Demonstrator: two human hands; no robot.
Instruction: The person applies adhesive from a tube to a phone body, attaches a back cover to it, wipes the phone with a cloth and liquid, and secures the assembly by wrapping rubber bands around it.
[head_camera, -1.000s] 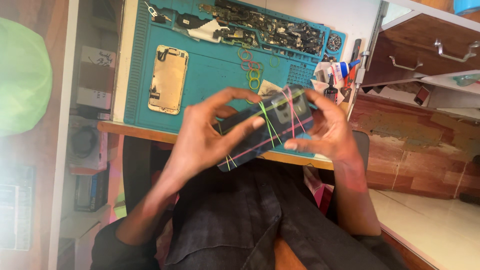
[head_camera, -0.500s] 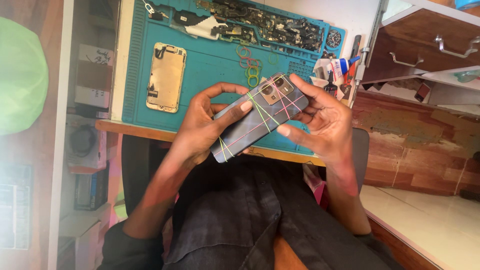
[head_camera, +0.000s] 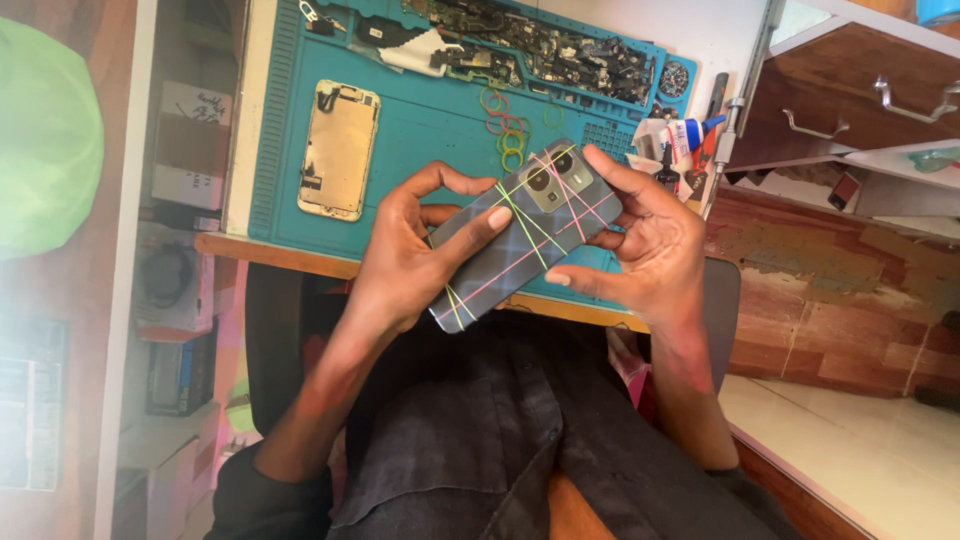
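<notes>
Head view, looking down at a seated person's lap and the near edge of a bench. A grey phone (head_camera: 525, 232), back side up with its camera block at the upper right, is held in both hands above the bench's near edge, clear of the mat (head_camera: 420, 140). Its long axis runs diagonally, from lower left near the left hand (head_camera: 405, 265) to upper right near the right hand (head_camera: 640, 235). Several rubber bands (head_camera: 520, 222), yellow-green and pink, cross the phone's back in different directions.

The left hand wraps the lower left end from beneath, its thumb laid flat across the middle of the back. The right hand cups the upper right end, fingers curled over the far long edge beside the camera block and thumb against the near long edge. Neither hand is spread; both are closed around the phone. Whether a fingertip is pinching a band cannot be told from this view. The two hands are about equally near the phone, each taking one end.

On the blue-green mat, towards its left edge, lies a phone frame (head_camera: 338, 150), gold in colour and apparently stripped. Loose bands (head_camera: 505, 125) lie in a small heap near the mat's middle. Small dark parts (head_camera: 545, 45) crowd the far edge, and tubes and tools (head_camera: 690, 135) stand at the right corner.
</notes>
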